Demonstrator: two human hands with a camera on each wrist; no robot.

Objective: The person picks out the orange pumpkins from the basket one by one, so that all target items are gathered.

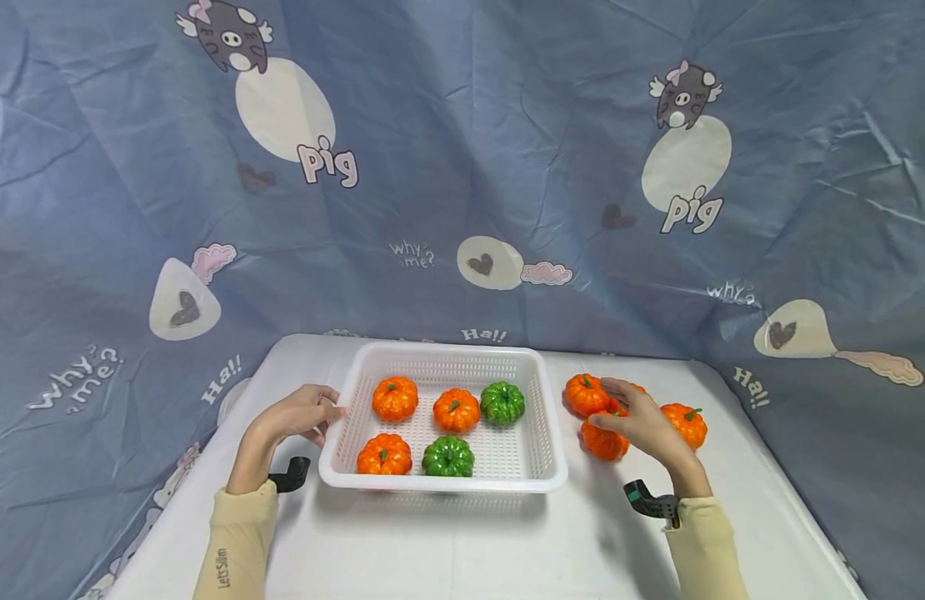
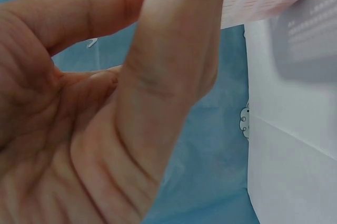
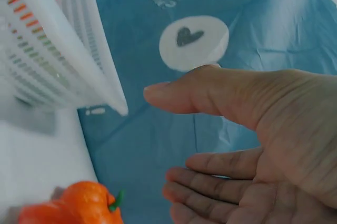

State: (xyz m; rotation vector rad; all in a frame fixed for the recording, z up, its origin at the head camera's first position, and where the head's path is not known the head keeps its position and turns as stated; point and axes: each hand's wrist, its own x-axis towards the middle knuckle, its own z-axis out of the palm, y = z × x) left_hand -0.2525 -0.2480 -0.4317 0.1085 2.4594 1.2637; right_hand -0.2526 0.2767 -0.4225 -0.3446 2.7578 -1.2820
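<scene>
A white plastic basket [image 1: 447, 483] holds three orange toy pumpkins [image 1: 384, 455] and two green ones [image 1: 448, 457]. My left hand [image 1: 293, 417] is at its left rim, thumb and fingers pinching the edge; the thumb hides part of that contact in the left wrist view. Over on the right, my right hand [image 1: 646, 425] hovers above several loose orange pumpkins [image 1: 605, 440], its fingers extended and thumb held apart. In the right wrist view nothing lies between that thumb and the fingers, and an orange pumpkin [image 3: 89, 203] appears below and left of the hand.
A white table [image 1: 402, 550] lies under everything. Another orange pumpkin [image 1: 684, 425] sits right of the right hand, near the table's right side. Behind and around the table hangs a blue patterned cloth [image 1: 432, 167].
</scene>
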